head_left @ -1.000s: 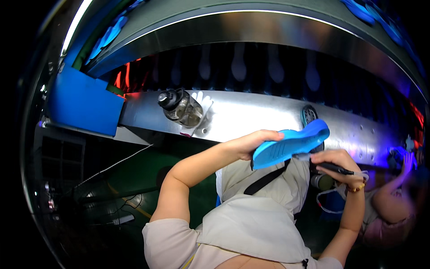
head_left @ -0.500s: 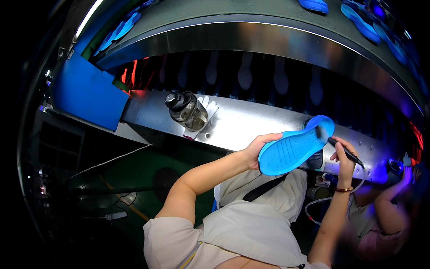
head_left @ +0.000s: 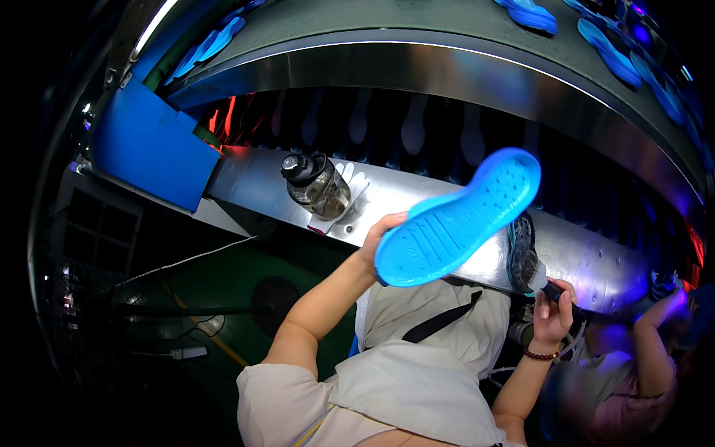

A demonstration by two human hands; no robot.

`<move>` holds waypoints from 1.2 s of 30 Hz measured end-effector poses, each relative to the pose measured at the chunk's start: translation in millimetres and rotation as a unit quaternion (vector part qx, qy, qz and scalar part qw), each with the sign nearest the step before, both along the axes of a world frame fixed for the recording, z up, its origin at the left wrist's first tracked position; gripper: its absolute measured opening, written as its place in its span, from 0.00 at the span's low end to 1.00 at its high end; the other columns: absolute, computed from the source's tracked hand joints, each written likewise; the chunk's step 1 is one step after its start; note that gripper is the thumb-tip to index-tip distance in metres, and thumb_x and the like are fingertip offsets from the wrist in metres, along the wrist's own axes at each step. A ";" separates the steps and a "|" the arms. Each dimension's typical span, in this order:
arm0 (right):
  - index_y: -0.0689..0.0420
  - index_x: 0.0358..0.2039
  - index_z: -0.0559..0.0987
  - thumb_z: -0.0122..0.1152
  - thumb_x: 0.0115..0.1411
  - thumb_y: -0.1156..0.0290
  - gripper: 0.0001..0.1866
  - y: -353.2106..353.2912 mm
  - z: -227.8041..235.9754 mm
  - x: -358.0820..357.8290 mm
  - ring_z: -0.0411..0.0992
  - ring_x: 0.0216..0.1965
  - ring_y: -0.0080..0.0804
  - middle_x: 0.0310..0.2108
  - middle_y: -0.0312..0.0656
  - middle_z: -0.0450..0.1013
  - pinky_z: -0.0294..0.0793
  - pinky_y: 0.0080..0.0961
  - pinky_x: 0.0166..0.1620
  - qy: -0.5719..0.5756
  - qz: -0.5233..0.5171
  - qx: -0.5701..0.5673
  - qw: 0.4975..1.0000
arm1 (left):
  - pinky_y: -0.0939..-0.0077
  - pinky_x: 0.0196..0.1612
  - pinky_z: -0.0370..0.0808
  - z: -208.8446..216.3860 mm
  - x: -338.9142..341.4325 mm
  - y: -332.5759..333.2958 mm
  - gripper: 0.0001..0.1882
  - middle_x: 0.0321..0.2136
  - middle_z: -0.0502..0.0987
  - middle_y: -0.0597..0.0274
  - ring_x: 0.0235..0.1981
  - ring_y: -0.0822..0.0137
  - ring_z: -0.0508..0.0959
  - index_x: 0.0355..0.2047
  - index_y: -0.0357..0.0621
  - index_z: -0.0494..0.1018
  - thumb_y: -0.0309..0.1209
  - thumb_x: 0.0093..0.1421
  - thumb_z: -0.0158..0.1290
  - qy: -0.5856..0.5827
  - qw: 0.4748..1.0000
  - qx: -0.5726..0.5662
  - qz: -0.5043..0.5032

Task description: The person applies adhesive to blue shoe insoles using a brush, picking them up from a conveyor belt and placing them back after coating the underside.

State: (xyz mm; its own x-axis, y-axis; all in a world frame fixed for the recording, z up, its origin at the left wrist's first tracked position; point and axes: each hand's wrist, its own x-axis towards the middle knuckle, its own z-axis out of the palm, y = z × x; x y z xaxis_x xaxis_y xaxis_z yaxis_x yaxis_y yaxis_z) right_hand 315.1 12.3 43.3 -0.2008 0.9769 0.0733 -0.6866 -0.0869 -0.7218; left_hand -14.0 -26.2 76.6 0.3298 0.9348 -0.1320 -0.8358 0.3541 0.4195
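Note:
My left hand grips a bright blue shoe sole by its near left edge. The sole is tilted, with grooves on the near half and small dimples on the far half. My right hand is closed around a brush with a dark handle, from which a thin pale hose appears to run. The brush head meets the near end of a dark, sole-shaped piece on the metal ledge; its bristles are hard to make out.
A dark see-through bottle stands on the metal ledge beside a white glove. Beyond, a green conveyor belt carries several blue soles. A blue metal panel is at left. Another person's arm shows at right.
My left hand has drawn the blue sole left, away from the brush. My right hand has lowered the brush from the blue sole to the dark piece on the ledge.

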 end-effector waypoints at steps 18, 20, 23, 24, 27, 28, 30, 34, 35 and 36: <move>0.65 0.36 0.72 0.48 0.58 0.68 0.13 -7.4 -24.0 -2.1 0.61 0.14 0.22 0.37 0.53 0.72 0.60 0.17 0.22 0.033 -0.033 -0.083 0.995 | 0.58 0.51 0.65 155.1 -147.3 206.0 0.28 0.51 0.61 0.48 0.53 0.54 0.63 0.55 0.36 0.55 0.39 0.58 0.41 0.370 0.810 0.162 0.426; 0.65 0.35 0.72 0.48 0.57 0.68 0.12 -8.2 -23.0 -1.6 0.61 0.14 0.23 0.36 0.53 0.72 0.60 0.17 0.22 0.024 -0.037 -0.108 0.993 | 0.66 0.48 0.68 159.7 -95.2 206.6 0.26 0.44 0.69 0.48 0.48 0.59 0.69 0.47 0.37 0.67 0.42 0.53 0.48 0.630 0.659 0.178 0.370; 0.65 0.35 0.72 0.48 0.57 0.69 0.12 -8.3 -19.6 -2.9 0.62 0.14 0.23 0.36 0.53 0.72 0.61 0.17 0.22 0.008 -0.035 -0.102 0.994 | 0.65 0.55 0.59 155.3 -70.8 238.9 0.35 0.52 0.63 0.46 0.54 0.53 0.63 0.49 0.35 0.65 0.51 0.48 0.46 0.839 0.336 0.296 0.310; 0.65 0.35 0.72 0.48 0.56 0.69 0.12 -8.1 -19.9 -2.5 0.62 0.14 0.24 0.36 0.53 0.72 0.61 0.17 0.22 0.011 -0.031 -0.094 0.995 | 0.65 0.56 0.58 153.9 -61.5 248.1 0.38 0.53 0.62 0.46 0.55 0.54 0.61 0.51 0.36 0.62 0.54 0.47 0.46 0.873 0.339 0.232 0.263; 0.65 0.34 0.72 0.48 0.56 0.69 0.11 -9.1 -23.1 0.4 0.62 0.14 0.24 0.35 0.53 0.72 0.61 0.18 0.22 0.004 -0.050 -0.102 0.994 | 0.64 0.58 0.54 157.9 -58.8 277.5 0.45 0.54 0.60 0.47 0.57 0.55 0.59 0.55 0.36 0.56 0.59 0.46 0.46 0.916 0.342 0.112 0.178; 0.65 0.35 0.72 0.48 0.56 0.69 0.11 -10.0 -23.4 0.0 0.62 0.14 0.25 0.35 0.54 0.72 0.61 0.19 0.22 0.001 -0.050 -0.109 0.993 | 0.63 0.58 0.52 159.2 -65.3 288.4 0.48 0.54 0.60 0.47 0.58 0.56 0.58 0.57 0.36 0.53 0.62 0.45 0.46 0.930 0.338 0.046 0.135; 0.65 0.35 0.71 0.48 0.56 0.69 0.11 -11.5 -24.9 3.0 0.62 0.15 0.25 0.34 0.53 0.73 0.61 0.19 0.22 -0.012 -0.053 -0.122 0.991 | 0.61 0.59 0.47 159.5 -74.3 301.1 0.57 0.56 0.57 0.44 0.59 0.56 0.56 0.60 0.34 0.42 0.66 0.42 0.46 0.936 0.330 -0.008 0.124; 0.65 0.35 0.72 0.49 0.56 0.70 0.11 -10.6 -28.5 10.5 0.63 0.16 0.25 0.34 0.52 0.73 0.63 0.19 0.23 -0.021 -0.062 -0.140 0.988 | 0.63 0.54 0.59 177.2 -78.9 317.8 0.64 0.53 0.60 0.40 0.54 0.51 0.63 0.60 0.34 0.33 0.68 0.38 0.50 0.949 0.282 -0.035 0.133; 0.65 0.34 0.72 0.49 0.56 0.70 0.11 -9.7 -30.5 11.8 0.63 0.17 0.25 0.34 0.52 0.73 0.63 0.19 0.23 -0.024 -0.062 -0.143 0.988 | 0.64 0.52 0.63 180.4 -79.5 322.3 0.64 0.51 0.63 0.41 0.53 0.52 0.66 0.60 0.35 0.34 0.67 0.38 0.51 0.956 0.253 -0.030 0.146; 0.64 0.35 0.72 0.49 0.56 0.70 0.10 -9.5 -34.6 12.5 0.63 0.17 0.25 0.34 0.51 0.73 0.64 0.19 0.23 -0.016 -0.061 -0.152 0.986 | 0.66 0.50 0.65 180.5 -81.5 325.6 0.63 0.49 0.66 0.44 0.51 0.54 0.68 0.60 0.35 0.35 0.66 0.38 0.51 0.958 0.234 -0.028 0.163</move>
